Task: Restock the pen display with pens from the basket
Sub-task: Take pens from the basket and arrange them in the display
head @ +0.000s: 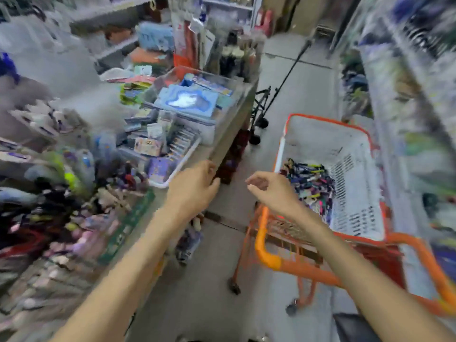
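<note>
A white basket (355, 174) with an orange rim sits on an orange trolley (291, 262) at the right. A heap of colourful pens (313, 183) lies in its near left corner. My right hand (271, 191) hovers just left of the basket, fingers loosely curled, holding nothing. My left hand (195, 186) hangs over the edge of the display counter (229, 134), fingers relaxed and empty. The pen display (61, 208) fills the counter at the lower left; it is blurred, with many dark and pastel pens.
Clear boxes of stationery (187, 99) and a white tray (172, 169) stand further back on the counter. Shelves (407, 95) line the right side of the narrow aisle. A black folding cart (261, 114) stands on the floor beyond the basket.
</note>
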`<act>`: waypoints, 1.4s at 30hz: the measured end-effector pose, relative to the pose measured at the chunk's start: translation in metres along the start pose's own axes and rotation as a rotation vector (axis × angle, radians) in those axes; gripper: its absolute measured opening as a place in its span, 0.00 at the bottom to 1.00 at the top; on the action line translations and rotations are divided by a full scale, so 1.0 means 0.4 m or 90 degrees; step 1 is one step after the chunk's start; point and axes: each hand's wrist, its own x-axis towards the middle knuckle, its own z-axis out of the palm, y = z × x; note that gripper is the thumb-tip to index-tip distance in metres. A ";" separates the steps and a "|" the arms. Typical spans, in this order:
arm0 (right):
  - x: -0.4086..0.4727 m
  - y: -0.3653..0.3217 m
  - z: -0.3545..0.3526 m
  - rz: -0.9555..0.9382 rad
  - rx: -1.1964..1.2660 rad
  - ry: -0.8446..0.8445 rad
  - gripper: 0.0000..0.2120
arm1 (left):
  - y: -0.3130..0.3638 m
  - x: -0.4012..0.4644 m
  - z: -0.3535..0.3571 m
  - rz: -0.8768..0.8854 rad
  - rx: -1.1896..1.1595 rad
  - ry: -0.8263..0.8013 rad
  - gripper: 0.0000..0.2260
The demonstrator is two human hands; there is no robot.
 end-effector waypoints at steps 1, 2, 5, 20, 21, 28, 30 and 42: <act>-0.018 0.046 -0.025 0.022 -0.001 0.009 0.05 | 0.036 0.008 0.038 0.014 -0.008 -0.019 0.17; -0.035 0.096 -0.050 0.042 0.000 0.016 0.05 | 0.076 0.016 0.078 0.027 -0.014 -0.042 0.17; -0.086 0.237 -0.127 0.100 0.007 0.013 0.05 | 0.190 0.037 0.198 0.055 -0.003 -0.114 0.16; -0.107 0.670 -0.277 0.290 0.001 -0.028 0.07 | 0.412 0.204 0.588 0.047 -0.006 -0.314 0.15; -0.091 0.691 -0.272 0.299 0.006 -0.035 0.07 | 0.412 0.227 0.612 0.043 -0.003 -0.329 0.15; 0.022 0.813 -0.221 0.361 0.000 -0.120 0.10 | 0.406 0.359 0.789 -0.001 0.035 -0.450 0.11; 0.046 0.854 -0.199 0.381 0.000 -0.158 0.11 | 0.405 0.391 0.841 -0.016 0.057 -0.493 0.07; 0.137 0.982 -0.054 0.431 -0.197 -0.426 0.34 | 0.387 0.432 1.036 -0.078 0.154 -0.567 0.20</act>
